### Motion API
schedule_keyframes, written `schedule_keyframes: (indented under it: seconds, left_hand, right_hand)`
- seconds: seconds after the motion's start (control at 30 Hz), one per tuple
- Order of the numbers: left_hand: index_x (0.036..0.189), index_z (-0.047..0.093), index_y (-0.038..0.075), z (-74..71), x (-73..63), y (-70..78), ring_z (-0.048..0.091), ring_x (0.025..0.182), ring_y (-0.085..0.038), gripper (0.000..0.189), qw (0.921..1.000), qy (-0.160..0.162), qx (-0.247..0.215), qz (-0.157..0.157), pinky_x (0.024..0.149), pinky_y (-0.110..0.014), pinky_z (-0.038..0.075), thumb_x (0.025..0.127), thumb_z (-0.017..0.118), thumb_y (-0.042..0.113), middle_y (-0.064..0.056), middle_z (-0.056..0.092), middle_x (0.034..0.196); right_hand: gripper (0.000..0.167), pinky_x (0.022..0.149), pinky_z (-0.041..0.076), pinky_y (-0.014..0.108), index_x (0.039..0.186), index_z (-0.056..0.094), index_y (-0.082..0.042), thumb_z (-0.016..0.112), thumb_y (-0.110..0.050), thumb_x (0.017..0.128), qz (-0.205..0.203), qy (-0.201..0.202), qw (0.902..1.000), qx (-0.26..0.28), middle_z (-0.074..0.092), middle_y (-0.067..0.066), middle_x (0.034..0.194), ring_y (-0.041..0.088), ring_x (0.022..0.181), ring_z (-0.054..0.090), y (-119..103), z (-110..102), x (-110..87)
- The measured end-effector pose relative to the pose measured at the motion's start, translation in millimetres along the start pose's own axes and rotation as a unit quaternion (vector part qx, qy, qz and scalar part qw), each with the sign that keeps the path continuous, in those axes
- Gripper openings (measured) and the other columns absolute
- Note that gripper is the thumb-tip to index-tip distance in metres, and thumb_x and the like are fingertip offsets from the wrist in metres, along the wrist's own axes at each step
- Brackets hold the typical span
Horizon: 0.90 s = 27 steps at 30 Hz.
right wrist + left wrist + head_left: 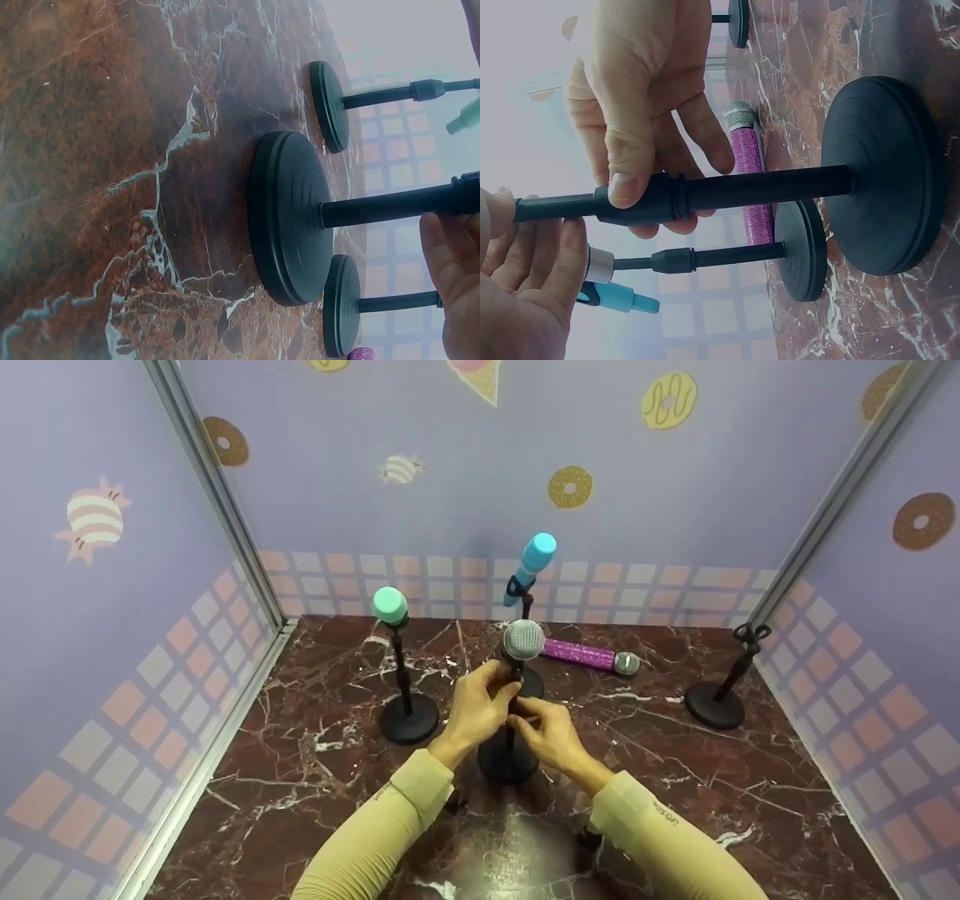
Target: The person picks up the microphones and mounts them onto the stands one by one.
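In the head view a microphone [523,640] with a silver mesh head tops a black stand [508,761] that stands upright at the middle of the table. My left hand [478,706] holds the upper part of this stand, just below the microphone. Lower on the pole, my right hand [551,731] pinches the thick black collar [641,201] between thumb and fingers. The left wrist view shows the left hand's fingers [536,277] around the thin upper pole. From the right wrist view, the round base [292,217] rests flat on the table.
A stand with a green microphone [390,606] is to the left; another with a blue microphone [538,553] is behind. A purple glitter microphone [581,654] lies on the marble-patterned table [322,810]. At right is a stand with a bare clip [750,636]. Patterned walls [480,510] surround the table.
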<state>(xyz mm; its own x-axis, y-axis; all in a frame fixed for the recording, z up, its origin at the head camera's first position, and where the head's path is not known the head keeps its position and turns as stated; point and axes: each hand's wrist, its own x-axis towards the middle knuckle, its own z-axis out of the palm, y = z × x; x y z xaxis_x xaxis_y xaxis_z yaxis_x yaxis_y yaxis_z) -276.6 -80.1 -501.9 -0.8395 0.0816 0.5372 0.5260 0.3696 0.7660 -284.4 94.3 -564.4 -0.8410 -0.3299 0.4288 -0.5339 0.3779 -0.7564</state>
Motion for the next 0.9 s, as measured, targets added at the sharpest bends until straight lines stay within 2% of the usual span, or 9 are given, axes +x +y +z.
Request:
schedule_keyframes:
  seconds: [0.13,0.27,0.43,0.57,0.73,0.9]
  left_hand:
    - [0.106,0.075,0.001,0.2,-0.2,0.3,0.081,0.094,-0.026,0.008,0.9999,-0.004,0.009,0.004,0.084,-0.036,0.066,0.099,0.078,0.004,-0.015,0.085,0.102]
    - [0.113,0.072,-0.001,1.0,-1.5,-1.1,0.083,0.103,-0.030,0.015,0.9998,-0.022,-0.002,0.004,0.093,-0.042,0.068,0.098,0.076,-0.001,-0.019,0.084,0.109]
    - [0.117,0.069,-0.002,2.3,-2.2,-4.2,0.082,0.109,-0.034,0.019,0.9993,-0.034,-0.016,0.007,0.099,-0.045,0.068,0.099,0.074,-0.003,-0.026,0.081,0.115]
    - [0.118,0.069,-0.002,2.7,-1.9,-5.2,0.082,0.109,-0.033,0.020,0.9994,-0.031,-0.012,0.008,0.100,-0.045,0.067,0.099,0.074,-0.003,-0.024,0.081,0.115]
    - [0.118,0.069,-0.001,2.9,-2.3,-4.8,0.082,0.108,-0.031,0.021,0.9997,-0.023,0.008,0.008,0.098,-0.046,0.067,0.098,0.076,-0.001,-0.019,0.081,0.113]
    - [0.117,0.071,0.000,4.1,-3.7,-7.5,0.081,0.104,-0.029,0.020,0.9998,-0.013,0.014,0.009,0.096,-0.043,0.066,0.098,0.078,0.001,-0.017,0.082,0.111]
  right_hand:
    - [0.030,0.087,0.072,0.044,0.130,0.079,0.003,0.076,0.001,0.101,0.002,0.001,1.0000,0.002,0.086,0.020,0.112,0.036,0.099,0.085,-1.0,-0.3,0.1]
    - [0.032,0.087,0.072,0.044,0.132,0.079,0.003,0.074,0.003,0.100,0.002,0.001,1.0000,0.009,0.085,0.021,0.117,0.039,0.100,0.085,-0.9,-0.4,0.3]
    - [0.031,0.085,0.072,0.044,0.130,0.080,0.002,0.074,0.003,0.099,-0.008,0.008,0.9999,0.008,0.086,0.020,0.112,0.037,0.097,0.084,0.5,-0.4,0.3]
    - [0.030,0.085,0.072,0.045,0.129,0.081,0.001,0.076,0.002,0.099,-0.013,0.012,0.9998,0.004,0.086,0.019,0.108,0.034,0.096,0.084,1.9,-0.4,0.3]
    - [0.030,0.085,0.071,0.051,0.129,0.081,0.001,0.076,0.001,0.099,-0.008,0.011,0.9999,0.005,0.086,0.019,0.108,0.036,0.097,0.084,2.6,-0.3,0.1]
    - [0.029,0.085,0.071,0.049,0.129,0.080,0.002,0.076,0.001,0.100,-0.005,0.008,1.0000,0.001,0.086,0.019,0.109,0.036,0.098,0.084,1.9,-0.1,-0.2]
